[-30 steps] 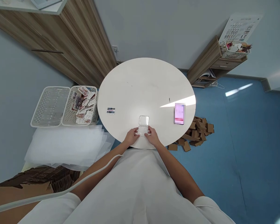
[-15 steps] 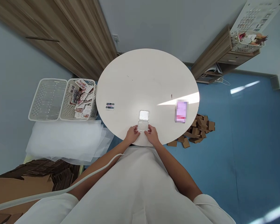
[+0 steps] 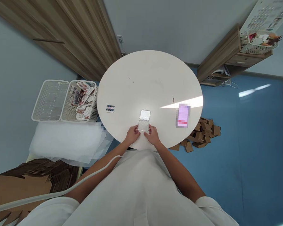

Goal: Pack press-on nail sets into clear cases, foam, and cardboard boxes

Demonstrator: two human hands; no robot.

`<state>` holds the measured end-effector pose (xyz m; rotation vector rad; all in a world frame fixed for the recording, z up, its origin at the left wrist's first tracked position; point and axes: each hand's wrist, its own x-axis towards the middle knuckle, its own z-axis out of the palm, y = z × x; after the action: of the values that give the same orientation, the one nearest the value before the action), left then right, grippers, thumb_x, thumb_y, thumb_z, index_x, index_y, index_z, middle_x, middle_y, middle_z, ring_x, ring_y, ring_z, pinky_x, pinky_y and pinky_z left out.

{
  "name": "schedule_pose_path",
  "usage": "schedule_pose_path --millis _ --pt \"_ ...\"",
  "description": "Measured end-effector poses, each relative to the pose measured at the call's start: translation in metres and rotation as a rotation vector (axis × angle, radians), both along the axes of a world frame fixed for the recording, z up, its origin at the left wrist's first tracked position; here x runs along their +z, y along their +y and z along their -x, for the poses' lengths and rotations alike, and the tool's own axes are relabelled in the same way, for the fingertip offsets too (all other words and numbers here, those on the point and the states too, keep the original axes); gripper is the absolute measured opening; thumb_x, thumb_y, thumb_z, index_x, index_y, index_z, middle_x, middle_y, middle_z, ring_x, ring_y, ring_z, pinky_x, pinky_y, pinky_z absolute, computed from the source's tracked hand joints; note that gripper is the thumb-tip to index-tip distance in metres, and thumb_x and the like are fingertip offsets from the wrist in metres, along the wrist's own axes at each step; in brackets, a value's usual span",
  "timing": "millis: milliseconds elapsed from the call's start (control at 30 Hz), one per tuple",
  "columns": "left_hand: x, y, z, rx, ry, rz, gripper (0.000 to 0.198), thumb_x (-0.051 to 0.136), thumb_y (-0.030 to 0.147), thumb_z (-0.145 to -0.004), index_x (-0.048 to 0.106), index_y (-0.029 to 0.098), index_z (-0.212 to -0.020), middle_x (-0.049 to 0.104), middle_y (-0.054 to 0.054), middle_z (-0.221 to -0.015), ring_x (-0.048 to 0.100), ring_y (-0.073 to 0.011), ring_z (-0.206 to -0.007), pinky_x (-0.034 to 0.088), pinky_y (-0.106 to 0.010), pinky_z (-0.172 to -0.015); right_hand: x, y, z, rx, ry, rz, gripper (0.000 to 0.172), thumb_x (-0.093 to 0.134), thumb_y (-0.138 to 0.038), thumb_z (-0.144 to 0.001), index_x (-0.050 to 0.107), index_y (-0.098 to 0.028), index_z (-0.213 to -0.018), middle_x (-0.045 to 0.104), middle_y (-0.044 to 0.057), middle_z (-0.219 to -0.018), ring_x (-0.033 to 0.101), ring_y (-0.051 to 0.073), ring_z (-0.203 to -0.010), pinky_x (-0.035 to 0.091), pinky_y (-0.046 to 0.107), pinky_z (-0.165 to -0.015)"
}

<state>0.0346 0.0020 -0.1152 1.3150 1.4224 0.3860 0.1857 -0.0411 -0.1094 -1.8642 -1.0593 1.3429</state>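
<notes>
A small clear plastic box (image 3: 143, 126) with its lid (image 3: 145, 115) swung back lies near the front edge of the round white table (image 3: 148, 75). At the box's left side, my left hand (image 3: 132, 135) grips it between thumb and fingers. My right hand (image 3: 152, 135) pinches the opposite side in the same way. No contents can be made out through the clear plastic. To the left on the table lies a small card (image 3: 110, 108) with rows of dark round pieces.
Right on the table is a blurred-out pink rectangle (image 3: 183, 116), with a small dark bit (image 3: 173, 99) above it. A white basket (image 3: 96, 103) of carded packs stands left, above clear plastic sheets (image 3: 66, 138). Small cardboard boxes (image 3: 200, 133) are heaped on the floor at right.
The camera view has shifted slightly. Both hands keep their hold on the open box, which sits in nearly the same spot on the table.
</notes>
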Motion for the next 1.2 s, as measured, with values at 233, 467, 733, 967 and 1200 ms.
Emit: schedule_pose_path --millis 233,467,733,967,1200 --pt "-0.003 -0.007 0.000 0.034 0.031 0.002 0.050 0.057 0.015 -0.067 0.049 0.017 -0.116 0.048 -0.008 -0.102 0.052 -0.0149 -0.085 0.046 -0.031 -0.077 -0.002 -0.002 -0.001 0.067 -0.027 0.010 0.067 0.055 -0.027 -0.067 0.030 -0.024 -0.128 0.038 0.009 -0.114 0.047 0.020 -0.099 0.042 0.036 -0.088" --pt "0.000 -0.010 0.014 0.000 0.101 0.001 0.050 0.056 0.019 -0.070 0.045 0.018 -0.119 0.047 -0.008 -0.106 0.051 -0.0144 -0.090 0.048 -0.029 -0.077 0.017 -0.006 0.001 0.149 -0.148 0.004 0.065 0.052 -0.029 -0.070 0.027 -0.023 -0.130 0.038 0.009 -0.117 0.042 0.022 -0.108 0.040 0.039 -0.089" --pt "0.015 0.018 0.104 -0.118 0.291 -0.232 0.036 0.049 0.025 -0.076 0.049 0.018 -0.112 0.047 -0.007 -0.107 0.052 -0.0166 -0.090 0.049 -0.031 -0.074 0.053 0.026 0.015 0.289 -0.221 -0.050 0.039 0.047 -0.028 -0.077 0.045 -0.025 -0.115 0.053 0.003 -0.099 0.053 0.013 -0.075 0.046 0.031 -0.070" --pt "0.017 0.103 0.164 -0.134 0.460 -0.366 0.048 0.051 0.025 -0.074 0.041 0.018 -0.120 0.043 -0.009 -0.111 0.054 -0.0172 -0.082 0.046 -0.033 -0.077 0.051 0.096 0.085 0.518 -0.341 -0.086 0.036 0.047 -0.023 -0.078 0.047 -0.024 -0.113 0.054 0.003 -0.095 0.053 0.015 -0.076 0.045 0.031 -0.069" --pt "0.014 0.159 0.158 -0.220 0.485 -0.240 0.074 0.062 0.024 -0.068 0.024 0.019 -0.132 0.039 -0.010 -0.110 0.051 -0.0232 -0.095 0.044 -0.031 -0.074 0.020 0.168 0.147 0.411 -0.406 -0.094 0.058 0.057 -0.024 -0.072 0.034 -0.024 -0.125 0.045 0.007 -0.108 0.049 0.020 -0.095 0.044 0.036 -0.078"
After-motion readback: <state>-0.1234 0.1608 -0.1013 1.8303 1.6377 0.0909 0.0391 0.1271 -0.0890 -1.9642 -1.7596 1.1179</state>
